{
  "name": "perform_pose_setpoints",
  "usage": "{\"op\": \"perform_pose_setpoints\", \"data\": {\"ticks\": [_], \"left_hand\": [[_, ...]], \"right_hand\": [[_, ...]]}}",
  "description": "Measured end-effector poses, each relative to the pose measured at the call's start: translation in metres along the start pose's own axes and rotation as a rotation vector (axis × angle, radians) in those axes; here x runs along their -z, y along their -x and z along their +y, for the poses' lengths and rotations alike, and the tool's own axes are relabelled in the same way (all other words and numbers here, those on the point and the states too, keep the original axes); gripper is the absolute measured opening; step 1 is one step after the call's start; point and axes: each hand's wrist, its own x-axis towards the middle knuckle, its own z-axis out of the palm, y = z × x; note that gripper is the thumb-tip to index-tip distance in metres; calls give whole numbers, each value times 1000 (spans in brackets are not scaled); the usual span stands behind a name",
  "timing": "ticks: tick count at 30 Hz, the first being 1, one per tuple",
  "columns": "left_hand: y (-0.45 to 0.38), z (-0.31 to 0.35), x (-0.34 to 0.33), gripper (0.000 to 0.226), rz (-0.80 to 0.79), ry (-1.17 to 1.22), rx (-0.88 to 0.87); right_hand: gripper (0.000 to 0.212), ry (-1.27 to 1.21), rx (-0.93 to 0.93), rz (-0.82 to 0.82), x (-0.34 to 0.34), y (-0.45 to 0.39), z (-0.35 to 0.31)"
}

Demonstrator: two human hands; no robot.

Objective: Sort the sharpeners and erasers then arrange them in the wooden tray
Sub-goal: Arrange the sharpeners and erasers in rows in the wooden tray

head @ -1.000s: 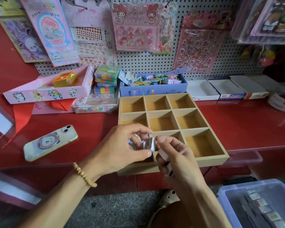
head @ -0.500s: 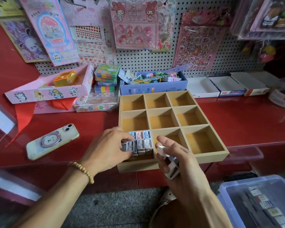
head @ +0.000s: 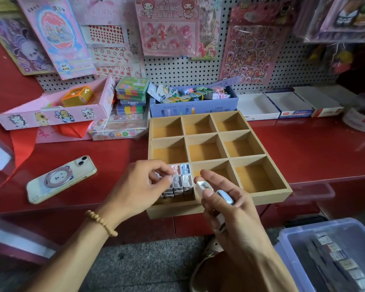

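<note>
Sharpeners (head: 180, 179) stand packed in the wooden tray (head: 268, 196)'s near-left compartment, where the left hand (head: 139, 186) pinches one; just right, the right hand (head: 230, 209) holds more, a white sharpener (head: 201, 187) clamped between its fingers (head: 214, 178), nearer the bare middle compartment.

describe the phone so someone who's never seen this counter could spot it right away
On the red counter, look left of the wooden tray, in front of the pink box. The phone lies face down and tilted there. Unlike the boxes around it, it is flat and pale, with a round ring holder bearing a small bear face on its back.
</note>
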Motion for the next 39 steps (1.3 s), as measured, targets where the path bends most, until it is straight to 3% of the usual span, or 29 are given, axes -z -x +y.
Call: {"op": "perform_pose_setpoints", "data": {"ticks": [3, 8, 12, 15, 19, 22, 24, 28, 31, 36, 39], "left_hand": [[3, 13, -1, 9, -72, 391, 138], [4, 28, -13, 17, -179, 713, 290], [3, 32, -9, 10, -121, 936, 353], [4, 30, -4, 11, -84, 859, 290], [6, 31, -5, 19, -54, 750, 219], [6, 30, -4, 2, -26, 756, 215], [7, 28, -1, 9, -62, 735, 204], [8, 26, 5, 22, -182, 608, 75], [8, 24, 3, 40, -105, 352, -80], [11, 23, 2, 34, -52, 275, -156], [12, 19, 13, 31, -14, 184, -131]], "right_hand": [[36, 84, 63, -23, -5, -2, -1], [35, 223, 110, -79, -12, -7, 1], [25, 187, 117, -7, -12, -4, 0], [20, 252, 130, 72, -8, 0, -2], [23, 421, 118, -29, -13, 0, -1], [34, 455, 94, -59, -16, -1, -2], [37, 467, 83, -68, -16, 0, -2], [22, 398, 27, -57, -19, -1, 0], [23, 267, -15, -64, -21, -4, 0], [26, 349, -37, -93, -24, -2, 3], [34, 368, -46, -9, -24, -1, 5]]}}
